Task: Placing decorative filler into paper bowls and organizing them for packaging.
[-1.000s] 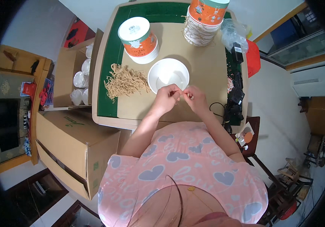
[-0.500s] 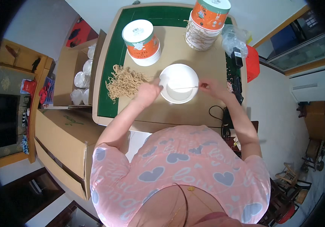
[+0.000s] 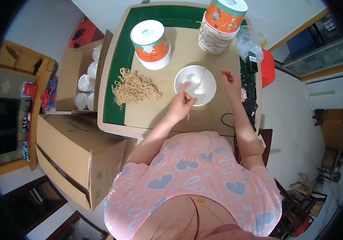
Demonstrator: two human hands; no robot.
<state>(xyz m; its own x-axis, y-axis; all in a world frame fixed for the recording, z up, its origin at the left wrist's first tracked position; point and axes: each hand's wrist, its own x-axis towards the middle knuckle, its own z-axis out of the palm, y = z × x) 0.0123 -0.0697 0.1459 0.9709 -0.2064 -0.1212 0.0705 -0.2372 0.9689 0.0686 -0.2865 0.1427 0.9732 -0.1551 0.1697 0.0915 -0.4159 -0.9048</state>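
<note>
A white round paper bucket (image 3: 210,87) stands mouth up on the brown sheet in front of me. A thin tan cord (image 3: 203,76) runs from its far rim down across the inside toward my left hand (image 3: 180,107). That hand is over the near left rim, fingers partly smeared by motion, pinching the cord; a short strand hangs below it. My right hand (image 3: 230,80) hovers to the right of the bucket, apart from it, its fingers loosely bent with nothing seen in them. Left of the bucket lies a loose pile of tan cords (image 3: 133,90).
Upside-down orange and green printed buckets (image 3: 151,50) are stacked behind the pile. A taller stack (image 3: 215,38) stands at the far right, near clear plastic bags (image 3: 248,44) and a black device (image 3: 252,62). An open carton (image 3: 69,86) of wrapped white buckets stands left of the table.
My left hand has moved right and nearer, over the rim. My right hand has let go and lifted away to the right. The cord, taut across the mouth before, now slants inside the bucket.
</note>
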